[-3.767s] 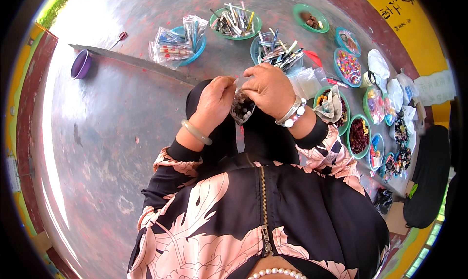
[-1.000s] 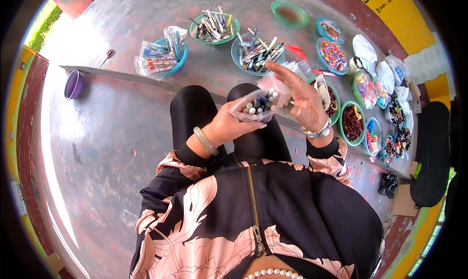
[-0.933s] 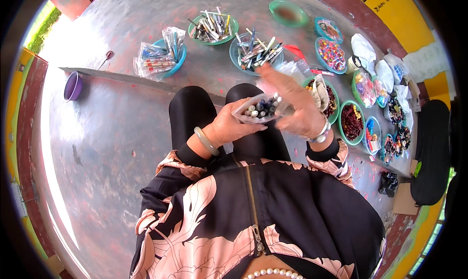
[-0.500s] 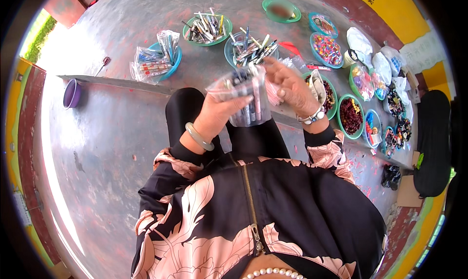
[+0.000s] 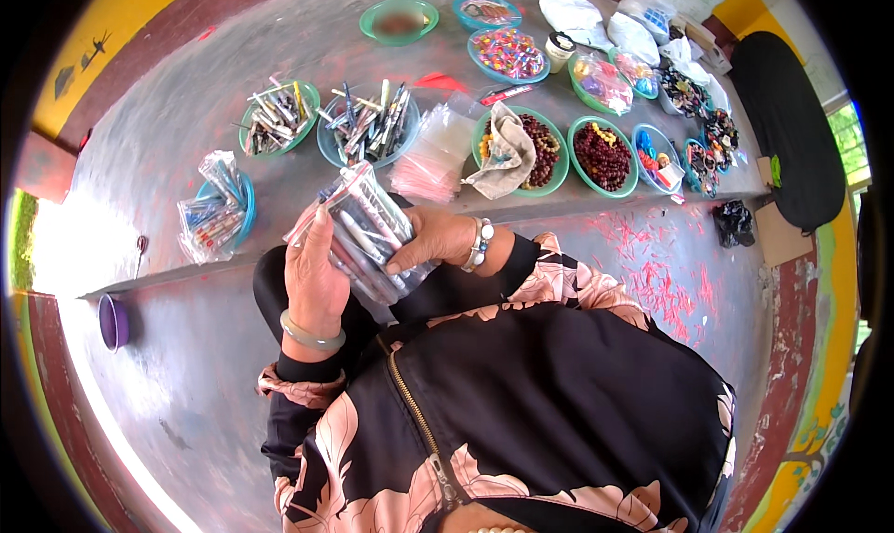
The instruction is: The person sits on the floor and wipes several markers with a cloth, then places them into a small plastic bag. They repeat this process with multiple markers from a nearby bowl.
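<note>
Two hands grip one clear plastic bag of pens, held above the lap at picture centre. Left hand cups the bag's left side from about 8 o'clock, fingers curled up along it; right hand clamps it from 3 o'clock, fingers closed on the plastic. Bag looks packed full; whether its mouth is sealed cannot be told.

At 10 o'clock of the bag, a blue bowl carries more filled bags. At 12 o'clock, two bowls of loose pens remain unbagged, with a stack of empty pink-tinted bags just beside them.

Judgement: bagging partly done; several packs finished, a good share of loose pens left. Bead bowls at 2 o'clock lie apart from both hands
</note>
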Action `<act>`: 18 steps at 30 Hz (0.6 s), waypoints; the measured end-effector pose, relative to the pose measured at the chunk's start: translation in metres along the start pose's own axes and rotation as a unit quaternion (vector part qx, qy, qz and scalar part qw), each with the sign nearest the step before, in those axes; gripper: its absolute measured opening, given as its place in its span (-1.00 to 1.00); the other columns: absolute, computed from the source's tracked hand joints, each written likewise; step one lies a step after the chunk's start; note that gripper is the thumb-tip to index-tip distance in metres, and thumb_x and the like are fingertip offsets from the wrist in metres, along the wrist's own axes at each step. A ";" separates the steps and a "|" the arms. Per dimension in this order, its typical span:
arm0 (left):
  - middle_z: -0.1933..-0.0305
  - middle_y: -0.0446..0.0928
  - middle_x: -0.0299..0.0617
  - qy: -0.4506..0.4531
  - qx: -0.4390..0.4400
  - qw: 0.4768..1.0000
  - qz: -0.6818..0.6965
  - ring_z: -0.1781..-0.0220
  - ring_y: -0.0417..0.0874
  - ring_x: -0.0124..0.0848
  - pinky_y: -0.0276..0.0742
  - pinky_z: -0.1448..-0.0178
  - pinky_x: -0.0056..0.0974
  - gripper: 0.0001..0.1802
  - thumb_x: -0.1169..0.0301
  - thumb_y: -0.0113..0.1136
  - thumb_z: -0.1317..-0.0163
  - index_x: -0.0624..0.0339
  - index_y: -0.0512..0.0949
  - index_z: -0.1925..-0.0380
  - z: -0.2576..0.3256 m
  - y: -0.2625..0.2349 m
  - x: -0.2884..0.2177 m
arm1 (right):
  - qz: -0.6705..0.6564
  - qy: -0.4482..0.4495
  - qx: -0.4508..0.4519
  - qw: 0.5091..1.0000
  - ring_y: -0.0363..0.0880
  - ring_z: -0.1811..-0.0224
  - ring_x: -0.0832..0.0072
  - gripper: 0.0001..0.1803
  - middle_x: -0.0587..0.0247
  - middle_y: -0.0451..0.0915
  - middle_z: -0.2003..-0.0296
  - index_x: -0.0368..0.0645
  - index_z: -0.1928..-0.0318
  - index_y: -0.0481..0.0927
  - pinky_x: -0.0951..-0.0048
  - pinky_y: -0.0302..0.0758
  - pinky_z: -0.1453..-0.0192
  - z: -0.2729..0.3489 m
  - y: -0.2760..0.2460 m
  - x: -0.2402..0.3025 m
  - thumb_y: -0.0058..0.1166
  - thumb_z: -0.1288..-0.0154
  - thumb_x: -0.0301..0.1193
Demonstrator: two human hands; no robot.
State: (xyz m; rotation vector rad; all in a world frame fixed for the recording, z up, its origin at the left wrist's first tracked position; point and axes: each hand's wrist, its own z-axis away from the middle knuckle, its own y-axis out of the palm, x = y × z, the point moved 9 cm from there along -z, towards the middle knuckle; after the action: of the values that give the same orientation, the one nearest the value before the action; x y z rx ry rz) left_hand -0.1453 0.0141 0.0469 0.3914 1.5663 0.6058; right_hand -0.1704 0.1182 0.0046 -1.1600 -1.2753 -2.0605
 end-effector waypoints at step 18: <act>-0.01 0.53 -0.15 0.004 -0.060 0.995 0.075 -0.01 0.56 -0.37 0.45 -0.14 -0.27 -0.55 0.39 0.13 -0.25 0.37 0.38 -0.10 -0.014 -0.035 0.007 | 0.546 -0.020 -0.637 0.543 0.40 -0.15 0.06 -0.23 -0.10 0.43 -0.10 -0.25 -0.16 0.38 0.26 0.36 -0.20 0.119 -0.266 0.046 0.34 0.07 -0.20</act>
State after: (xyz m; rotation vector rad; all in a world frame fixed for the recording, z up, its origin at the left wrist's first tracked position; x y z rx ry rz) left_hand -0.1562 -0.0115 0.0205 0.4191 1.5082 0.8144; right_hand -0.3380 0.3508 -0.0642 -1.7398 1.2248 -1.5455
